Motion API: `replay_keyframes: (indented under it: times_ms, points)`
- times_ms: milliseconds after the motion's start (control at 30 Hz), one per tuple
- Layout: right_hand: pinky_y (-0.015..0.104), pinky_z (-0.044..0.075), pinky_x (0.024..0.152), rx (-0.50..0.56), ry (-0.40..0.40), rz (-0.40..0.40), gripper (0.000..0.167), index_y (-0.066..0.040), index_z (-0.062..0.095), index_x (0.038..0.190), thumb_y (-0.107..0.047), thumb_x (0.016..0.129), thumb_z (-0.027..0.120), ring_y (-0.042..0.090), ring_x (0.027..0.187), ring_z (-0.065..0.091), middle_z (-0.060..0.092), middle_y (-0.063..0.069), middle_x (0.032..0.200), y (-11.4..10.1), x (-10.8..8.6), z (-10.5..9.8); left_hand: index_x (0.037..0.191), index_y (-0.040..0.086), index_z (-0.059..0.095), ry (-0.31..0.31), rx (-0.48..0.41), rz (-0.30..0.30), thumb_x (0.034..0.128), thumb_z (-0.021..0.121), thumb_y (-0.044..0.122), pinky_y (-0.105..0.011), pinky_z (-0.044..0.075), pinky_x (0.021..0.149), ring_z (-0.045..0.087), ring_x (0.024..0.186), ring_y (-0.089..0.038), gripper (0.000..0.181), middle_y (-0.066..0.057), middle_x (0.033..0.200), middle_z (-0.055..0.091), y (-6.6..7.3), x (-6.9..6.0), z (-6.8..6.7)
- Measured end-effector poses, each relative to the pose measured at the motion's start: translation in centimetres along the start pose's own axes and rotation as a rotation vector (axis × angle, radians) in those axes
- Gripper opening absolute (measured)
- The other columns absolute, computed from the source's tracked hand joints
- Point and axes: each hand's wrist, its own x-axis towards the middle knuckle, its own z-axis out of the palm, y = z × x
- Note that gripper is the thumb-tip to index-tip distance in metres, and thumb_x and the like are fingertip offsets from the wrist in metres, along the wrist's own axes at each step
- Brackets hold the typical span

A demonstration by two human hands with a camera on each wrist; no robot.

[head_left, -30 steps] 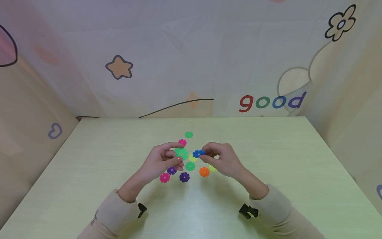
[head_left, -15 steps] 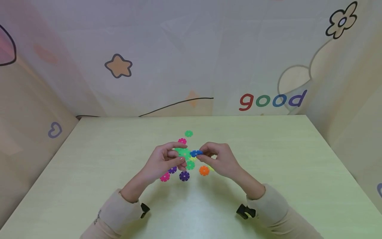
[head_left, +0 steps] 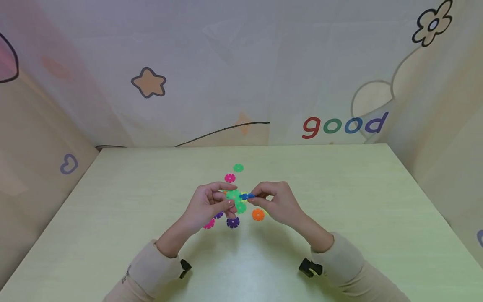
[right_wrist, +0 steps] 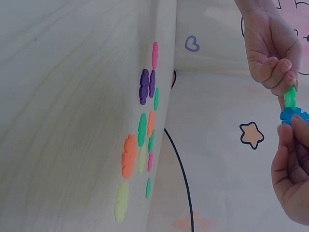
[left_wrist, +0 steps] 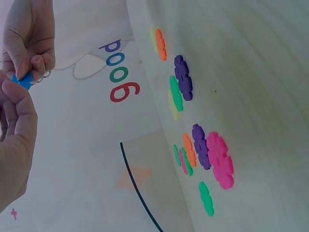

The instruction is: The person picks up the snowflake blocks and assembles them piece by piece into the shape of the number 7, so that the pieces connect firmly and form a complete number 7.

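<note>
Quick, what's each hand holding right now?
Left hand: holding a green notched disc.
Right hand: pinching a blue notched disc.

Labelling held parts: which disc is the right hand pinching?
The blue disc, the only blue one visible; the left hand holds a green disc.
</note>
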Motion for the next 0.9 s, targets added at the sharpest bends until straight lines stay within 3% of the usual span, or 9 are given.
replay_keyframes:
  times_ms: [300,433,633,900]
  points:
    - [0.026,0.051,0.059,0.010,-0.002,-0.072,0.006,-0.001,0.068,0.075,0.005,0.076,0.069,0.013,0.063,0.060,0.066,0.005,0.071,0.56,-0.21,-0.13,0.116,-0.014,0.049,-0.013,-0.041,0.035,0.0844,0.055,-0.011,-0.031,0.054,0.067,0.064,0.058,-0.015,0.032,-0.007,0.070,0.065,-0.33,-0.02,0.44]
    - [0.027,0.051,0.057,0.025,0.009,-0.115,0.008,-0.001,0.068,0.074,0.006,0.075,0.069,0.012,0.061,0.059,0.066,0.006,0.070,0.77,-0.21,-0.13,0.115,-0.015,0.049,-0.005,-0.031,0.033,0.0839,0.055,-0.012,-0.030,0.054,0.065,0.063,0.057,-0.015,0.032,-0.012,0.069,0.064,-0.21,0.09,0.61]
    - [0.026,0.051,0.057,0.009,0.014,-0.169,0.009,-0.002,0.068,0.074,0.007,0.074,0.070,0.012,0.059,0.058,0.066,0.004,0.069,0.69,-0.16,0.00,0.115,-0.014,0.050,0.004,-0.021,0.008,0.0844,0.054,-0.012,-0.020,0.050,0.053,0.063,0.057,-0.014,0.031,-0.017,0.069,0.063,-0.17,0.02,0.75]
    - [0.024,0.050,0.056,-0.026,-0.030,-0.131,0.004,-0.001,0.067,0.077,0.002,0.075,0.070,0.010,0.060,0.058,0.065,0.004,0.069,0.47,-0.04,-0.25,0.117,-0.013,0.047,-0.005,-0.034,-0.011,0.0855,0.054,-0.010,-0.034,0.054,0.069,0.065,0.060,-0.015,0.032,-0.007,0.068,0.065,-0.38,-0.10,0.56]
